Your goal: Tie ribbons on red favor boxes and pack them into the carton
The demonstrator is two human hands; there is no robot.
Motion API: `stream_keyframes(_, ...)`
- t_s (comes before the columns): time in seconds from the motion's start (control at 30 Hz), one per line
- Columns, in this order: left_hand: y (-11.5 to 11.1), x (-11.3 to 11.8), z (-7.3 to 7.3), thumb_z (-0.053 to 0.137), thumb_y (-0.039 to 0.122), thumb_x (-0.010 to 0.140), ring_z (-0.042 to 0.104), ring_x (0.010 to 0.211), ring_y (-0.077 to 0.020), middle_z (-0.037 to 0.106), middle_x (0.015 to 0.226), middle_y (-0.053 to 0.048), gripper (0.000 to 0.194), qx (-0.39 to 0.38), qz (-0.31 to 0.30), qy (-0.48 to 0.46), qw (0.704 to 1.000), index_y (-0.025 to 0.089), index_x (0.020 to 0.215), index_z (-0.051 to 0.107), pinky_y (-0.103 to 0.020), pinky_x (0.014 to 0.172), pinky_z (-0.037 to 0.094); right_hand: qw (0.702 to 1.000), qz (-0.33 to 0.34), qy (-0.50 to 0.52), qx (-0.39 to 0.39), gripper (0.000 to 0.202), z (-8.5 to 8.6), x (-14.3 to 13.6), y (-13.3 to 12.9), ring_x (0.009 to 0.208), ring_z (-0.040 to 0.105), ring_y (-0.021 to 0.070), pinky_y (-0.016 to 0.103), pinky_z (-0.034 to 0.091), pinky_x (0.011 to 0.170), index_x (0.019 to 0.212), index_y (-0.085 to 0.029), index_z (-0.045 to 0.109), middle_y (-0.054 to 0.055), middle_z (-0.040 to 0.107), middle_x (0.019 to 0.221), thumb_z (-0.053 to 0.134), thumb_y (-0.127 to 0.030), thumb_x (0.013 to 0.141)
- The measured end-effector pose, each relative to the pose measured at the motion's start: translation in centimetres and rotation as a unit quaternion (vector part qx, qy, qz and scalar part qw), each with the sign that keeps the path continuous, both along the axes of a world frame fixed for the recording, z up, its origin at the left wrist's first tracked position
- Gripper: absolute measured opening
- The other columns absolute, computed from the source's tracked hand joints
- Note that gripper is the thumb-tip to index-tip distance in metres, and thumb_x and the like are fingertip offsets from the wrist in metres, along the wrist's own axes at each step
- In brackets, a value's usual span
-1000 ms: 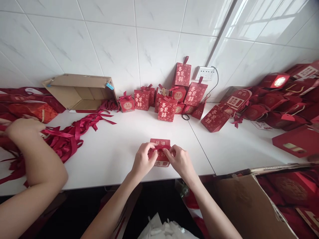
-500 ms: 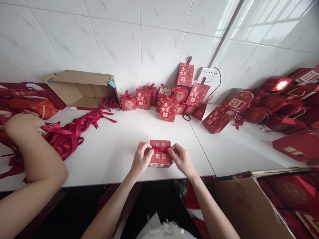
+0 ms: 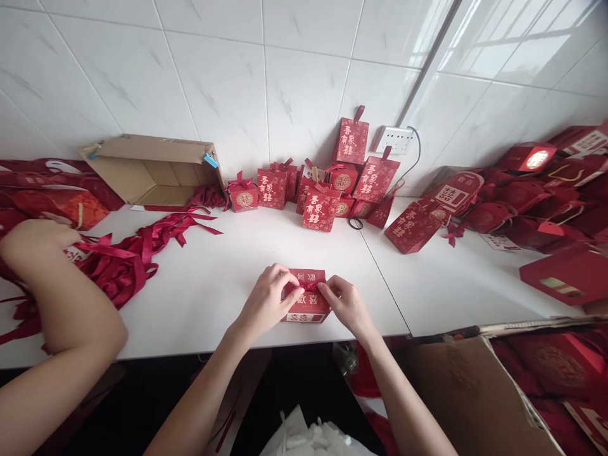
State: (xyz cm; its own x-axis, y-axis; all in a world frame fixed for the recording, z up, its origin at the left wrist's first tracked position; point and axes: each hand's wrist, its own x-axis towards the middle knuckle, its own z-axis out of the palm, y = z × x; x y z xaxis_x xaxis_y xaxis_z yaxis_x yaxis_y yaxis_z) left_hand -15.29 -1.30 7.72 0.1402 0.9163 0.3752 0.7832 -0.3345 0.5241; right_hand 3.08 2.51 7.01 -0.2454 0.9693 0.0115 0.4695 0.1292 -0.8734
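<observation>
Left hand (image 3: pixel 267 297) + right hand (image 3: pixel 348 305) are pinching likely-slick red satin ribbon (image 3: pixel 311 286) on probably light, crushable red cardboard box (image 3: pixel 313 301), edges safest.

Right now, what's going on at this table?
A person's left hand and right hand are pinching a ribbon on top of a red box on the white table. At the left, another person's arm is beside a pile of ribbons. More red boxes stand near the wall.
</observation>
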Motion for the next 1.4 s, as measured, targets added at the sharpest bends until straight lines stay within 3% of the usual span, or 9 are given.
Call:
stream_keyframes(0.23,0.3,-0.6,0.2,0.045,0.026,0.091,0.053,0.076,-0.0155,0.054,0.088,-0.003,0.017,0.074,-0.023,0.122,0.989,0.019,0.08,0.057,-0.033,0.073,0.046,1.0,0.003,-0.002,0.009,0.034,-0.2,0.1,0.0,0.053,0.041,0.0112,0.024,0.033,0.051,0.062,-0.019,0.045,-0.003,0.047,0.055,0.047,-0.047,0.081)
stream_keyframes(0.5,0.4,-0.6,-0.6,0.043,0.023,0.091,0.053,0.079,-0.016,0.054,0.086,-0.003,0.016,0.053,-0.009,0.092,0.994,0.019,0.081,0.055,-0.029,0.07,0.047,1.0,0.01,-0.006,0.024,0.033,-0.1,0.1,0.0,0.054,0.043,0.0117,0.024,0.035,0.052,0.064,-0.019,0.047,-0.001,0.052,0.058,0.047,-0.046,0.082)
stream_keyframes(0.77,0.5,-0.8,-0.1,0.047,0.027,0.09,0.054,0.075,-0.0156,0.055,0.085,-0.002,0.012,0.012,-0.018,0.057,0.998,0.02,0.081,0.052,-0.03,0.07,0.045,0.999,0.01,-0.016,0.032,0.03,-0.1,0.1,0.0,0.052,0.044,0.012,0.024,0.036,0.051,0.068,-0.019,0.054,-0.001,0.052,0.055,0.05,-0.046,0.08)
stream_keyframes(0.93,-0.1,-0.3,0.2,0.046,0.029,0.088,0.056,0.074,-0.0156,0.058,0.079,0.0,0.013,-0.068,0.018,-0.02,0.997,0.021,0.079,0.05,-0.027,0.066,0.045,1.0,0.021,0.003,0.021,0.03,0.2,0.2,-0.2,0.053,0.044,0.0118,0.024,0.037,0.051,0.067,-0.019,0.052,-0.001,0.052,0.057,0.048,-0.045,0.082)
stream_keyframes(1.1,-0.8,0.3,0.4,0.046,0.035,0.086,0.06,0.073,-0.0156,0.063,0.08,0.001,0.016,-0.168,0.074,-0.128,0.975,0.022,0.082,0.054,-0.027,0.067,0.047,1.0,0.014,0.001,0.001,0.032,0.1,0.2,-0.7,0.051,0.042,0.0112,0.023,0.034,0.048,0.067,-0.02,0.048,-0.002,0.052,0.057,0.045,-0.047,0.084)
stream_keyframes(1.4,-0.6,-0.4,-0.4,0.051,0.041,0.08,0.063,0.082,-0.019,0.066,0.086,-0.004,0.026,-0.209,0.069,-0.256,0.941,0.019,0.091,0.061,-0.029,0.073,0.052,0.999,0.027,0.022,-0.018,0.034,-0.4,0.5,-0.3,0.051,0.04,0.0116,0.024,0.034,0.049,0.066,-0.02,0.044,-0.003,0.048,0.055,0.043,-0.05,0.083)
